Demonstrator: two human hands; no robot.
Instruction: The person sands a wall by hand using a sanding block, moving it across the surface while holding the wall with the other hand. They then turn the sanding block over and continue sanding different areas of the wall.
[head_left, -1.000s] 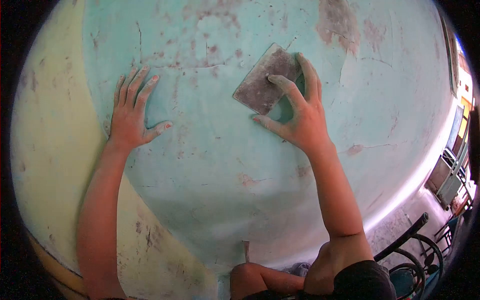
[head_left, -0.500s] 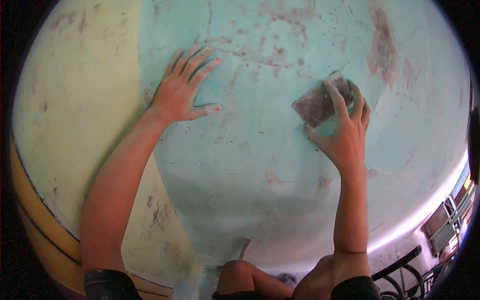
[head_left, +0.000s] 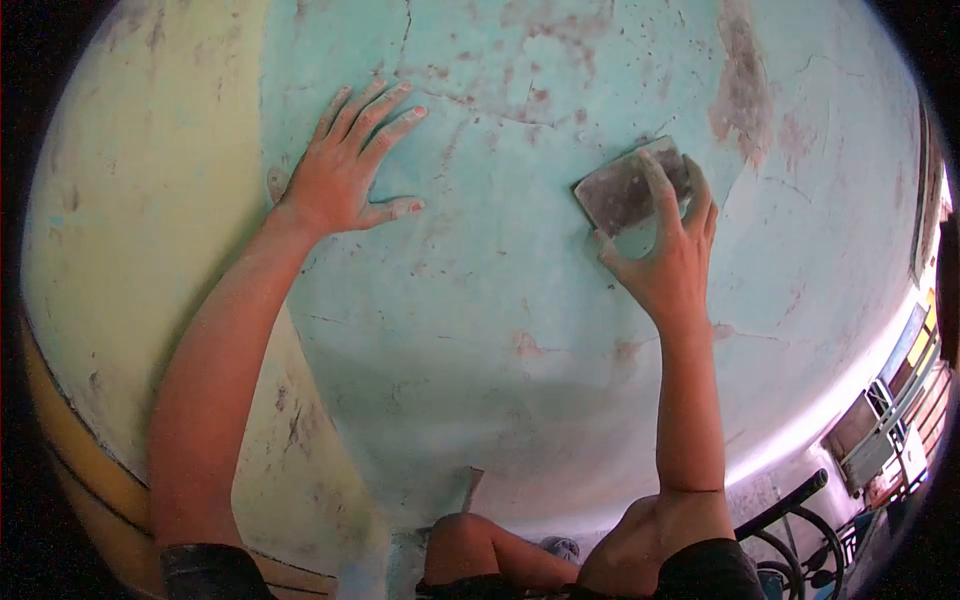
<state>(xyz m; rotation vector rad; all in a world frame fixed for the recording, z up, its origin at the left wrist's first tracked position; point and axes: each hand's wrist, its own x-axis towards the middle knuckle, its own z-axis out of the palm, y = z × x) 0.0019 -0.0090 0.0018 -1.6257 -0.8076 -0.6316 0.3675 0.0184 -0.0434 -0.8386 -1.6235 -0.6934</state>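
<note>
My left hand (head_left: 335, 180) lies flat on a pale turquoise wall (head_left: 480, 300), fingers spread, with nothing held. Off to its right, my right hand (head_left: 675, 245) grips a dark grey, dusty rectangle of sandpaper (head_left: 618, 192) by its edges. Thumb and fingers bend around the sandpaper, which rests flat against the wall, slightly tilted. Pale dust coats the fingertips of both hands. Thin cracks and brownish scuffs mark the wall above and between the hands.
A yellow painted section (head_left: 150, 220) of wall is on the left. Brown bare patch (head_left: 742, 85) at upper right. My bent knee (head_left: 465, 545) shows below. At lower right are a black curved metal frame (head_left: 800, 520) and assorted clutter (head_left: 880, 430).
The view has shifted a little to the right. My right hand has slid the sandpaper slightly upward along the wall. My left hand stays about where it was.
</note>
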